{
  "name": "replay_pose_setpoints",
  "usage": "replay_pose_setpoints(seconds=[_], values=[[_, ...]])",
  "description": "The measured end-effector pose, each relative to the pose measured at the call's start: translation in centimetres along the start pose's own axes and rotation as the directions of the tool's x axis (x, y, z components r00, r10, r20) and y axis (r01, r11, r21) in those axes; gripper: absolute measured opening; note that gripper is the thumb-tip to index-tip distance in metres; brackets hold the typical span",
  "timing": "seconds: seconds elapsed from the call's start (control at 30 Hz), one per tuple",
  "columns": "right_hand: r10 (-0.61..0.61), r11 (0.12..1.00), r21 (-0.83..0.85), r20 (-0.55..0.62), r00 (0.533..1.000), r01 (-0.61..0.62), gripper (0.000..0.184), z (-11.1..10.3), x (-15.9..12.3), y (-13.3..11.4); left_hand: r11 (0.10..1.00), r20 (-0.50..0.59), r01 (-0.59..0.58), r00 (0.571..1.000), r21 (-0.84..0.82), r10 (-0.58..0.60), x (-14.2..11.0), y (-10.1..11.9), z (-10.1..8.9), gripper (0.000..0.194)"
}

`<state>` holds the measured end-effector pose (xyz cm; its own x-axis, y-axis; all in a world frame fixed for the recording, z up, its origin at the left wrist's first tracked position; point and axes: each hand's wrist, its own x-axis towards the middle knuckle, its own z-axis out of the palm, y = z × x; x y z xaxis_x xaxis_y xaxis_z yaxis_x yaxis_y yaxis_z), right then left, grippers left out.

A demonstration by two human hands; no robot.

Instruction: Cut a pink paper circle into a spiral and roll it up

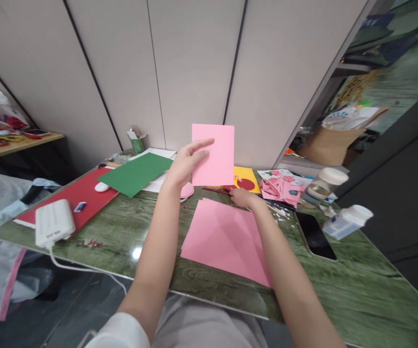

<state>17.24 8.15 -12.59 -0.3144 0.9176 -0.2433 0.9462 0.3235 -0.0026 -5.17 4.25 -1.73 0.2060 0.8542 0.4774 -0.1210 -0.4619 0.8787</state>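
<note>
My left hand (187, 162) holds a small pink sheet of paper (218, 154) upright above the table, thumb and forefinger across its face. Low over the table, my right hand (243, 198) has its fingers bunched at a thin red item (218, 190); what they grip is too small to make out. A yellow sheet (250, 175) with a dark red round piece (246, 184) lies just behind that hand. Larger pink sheets (223, 239) are stacked on the table, partly beneath my right forearm. Beside my left wrist is a rounded pink object (187, 190), partly hidden.
On the left lie a green sheet (138, 173), a red sheet (94, 205), a white power bank (54, 222) with a cable and a white mouse (101, 186). On the right are pink scraps (281, 187), a phone (315, 235), a clear jar (323, 186) and a white bottle (348, 221).
</note>
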Motion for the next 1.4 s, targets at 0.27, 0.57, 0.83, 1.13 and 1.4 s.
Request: replay_pose_setpoints(seconds=[0.27,0.57,0.83,1.13,1.4], values=[[0.168,0.913,0.407,-0.401,0.901,0.011,0.031,-2.9,-1.6,2.2,0.991,-0.107,0.016,0.994,0.130,-0.002,1.2,-2.1,0.4,0.041],[0.616,0.471,0.778,-0.628,0.476,0.416,0.033,-5.6,-4.7,4.6,0.952,-0.162,0.034,0.987,0.305,0.016,2.3,-4.3,2.2,0.040],[0.583,0.230,0.819,-0.549,0.599,0.526,0.032,-7.5,-5.0,2.1,0.979,-0.113,0.104,0.990,0.177,-0.084,2.1,-4.4,5.3,0.035],[0.365,0.430,0.806,-0.567,0.738,0.407,0.032,-8.8,-3.3,2.9,0.949,0.046,0.133,0.987,0.287,-0.153,2.4,-3.7,4.8,0.043],[0.209,0.710,0.560,-0.747,0.631,0.427,0.032,-9.6,-3.1,0.4,0.939,0.128,0.153,0.971,0.307,-0.200,2.3,-2.5,3.8,0.054]])
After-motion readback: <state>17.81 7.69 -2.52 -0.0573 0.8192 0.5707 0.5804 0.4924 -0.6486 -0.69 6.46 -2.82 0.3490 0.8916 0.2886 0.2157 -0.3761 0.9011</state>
